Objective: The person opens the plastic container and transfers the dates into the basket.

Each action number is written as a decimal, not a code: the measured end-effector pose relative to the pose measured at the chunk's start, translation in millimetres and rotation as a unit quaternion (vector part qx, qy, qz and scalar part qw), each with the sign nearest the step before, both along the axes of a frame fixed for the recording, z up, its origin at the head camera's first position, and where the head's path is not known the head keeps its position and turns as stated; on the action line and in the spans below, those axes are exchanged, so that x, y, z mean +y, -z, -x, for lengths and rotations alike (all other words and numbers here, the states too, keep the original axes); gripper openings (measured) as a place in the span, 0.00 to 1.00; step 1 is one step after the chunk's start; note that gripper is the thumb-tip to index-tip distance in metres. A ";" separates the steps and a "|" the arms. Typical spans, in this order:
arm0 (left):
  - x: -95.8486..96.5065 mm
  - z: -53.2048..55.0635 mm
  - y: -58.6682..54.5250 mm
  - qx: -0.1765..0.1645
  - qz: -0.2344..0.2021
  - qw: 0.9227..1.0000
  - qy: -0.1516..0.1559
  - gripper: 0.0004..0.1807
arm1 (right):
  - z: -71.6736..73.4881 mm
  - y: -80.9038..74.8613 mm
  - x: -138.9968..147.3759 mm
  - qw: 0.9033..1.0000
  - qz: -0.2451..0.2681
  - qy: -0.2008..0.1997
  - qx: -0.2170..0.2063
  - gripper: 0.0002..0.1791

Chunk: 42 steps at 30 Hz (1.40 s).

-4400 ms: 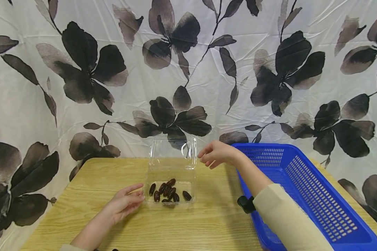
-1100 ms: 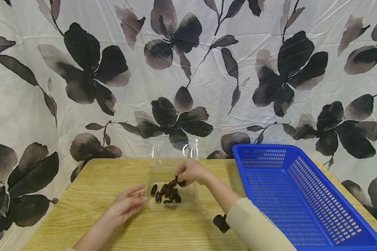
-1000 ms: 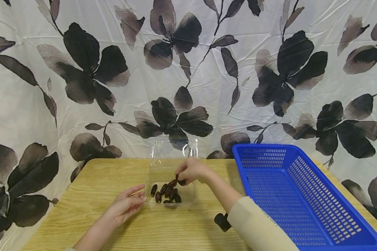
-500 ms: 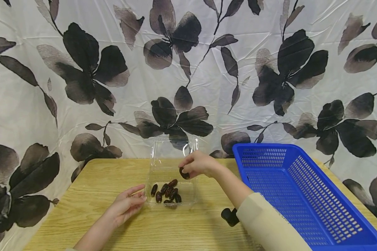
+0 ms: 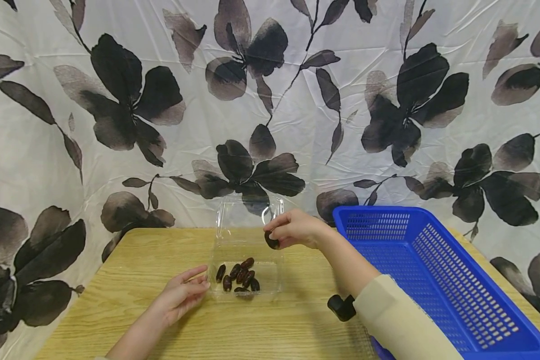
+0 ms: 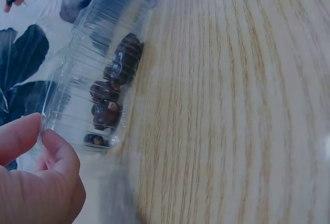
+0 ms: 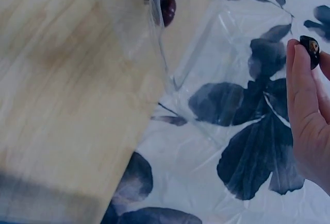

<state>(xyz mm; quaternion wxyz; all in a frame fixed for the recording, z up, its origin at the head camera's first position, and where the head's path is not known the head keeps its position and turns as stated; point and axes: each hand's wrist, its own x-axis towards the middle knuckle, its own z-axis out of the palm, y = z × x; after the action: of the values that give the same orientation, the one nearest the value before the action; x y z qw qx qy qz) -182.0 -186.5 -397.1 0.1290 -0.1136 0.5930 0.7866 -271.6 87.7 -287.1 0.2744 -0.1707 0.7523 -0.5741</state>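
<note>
A clear plastic clamshell container [image 5: 270, 280] stands on the table with its lid [image 5: 240, 220] raised at the back. Several dark brown dates [image 5: 242, 274] lie inside it, mostly towards its left and middle. At the container's left side is my left hand [image 5: 180, 294]; in the left wrist view its thumb and forefinger pinch the rim. My right hand [image 5: 299, 230] pinches a single date [image 5: 271, 241] between thumb and fingers, above the container's right rear corner. That held date [image 7: 310, 51] also shows at the fingertips in the right wrist view.
A blue perforated plastic basket [image 5: 416, 280] stands at the right of the wooden table [image 5: 162, 255], partly behind my right forearm. A black wrist camera [image 5: 341, 307] hangs under that forearm. A floral cloth [image 5: 310, 125] forms the backdrop behind the table.
My right hand came down into the container, took hold of a date from its right side, and has lifted it up and to the right. The left hand stays at the container's side.
</note>
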 end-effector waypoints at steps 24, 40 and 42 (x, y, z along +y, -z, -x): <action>-0.6 0.2 4.7 0.006 -0.002 1.000 0.000 0.37 | 5.4 -16.7 73.7 0.999 0.025 0.030 0.018 0.23; 0.0 -0.7 4.7 0.004 -0.005 1.000 0.000 0.35 | 14.6 3.5 163.8 0.993 0.037 0.108 -0.002 0.14; -0.3 -1.0 5.0 0.003 -0.006 1.000 0.001 0.35 | 16.3 9.8 170.6 0.992 0.040 0.121 -0.008 0.13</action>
<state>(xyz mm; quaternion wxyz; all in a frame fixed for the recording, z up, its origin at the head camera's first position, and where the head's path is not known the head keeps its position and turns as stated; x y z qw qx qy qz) -181.0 -186.7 -402.1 0.1283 -0.1103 0.5890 0.7902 -287.8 258.3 -296.9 0.2016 -0.0849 0.7417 -0.6341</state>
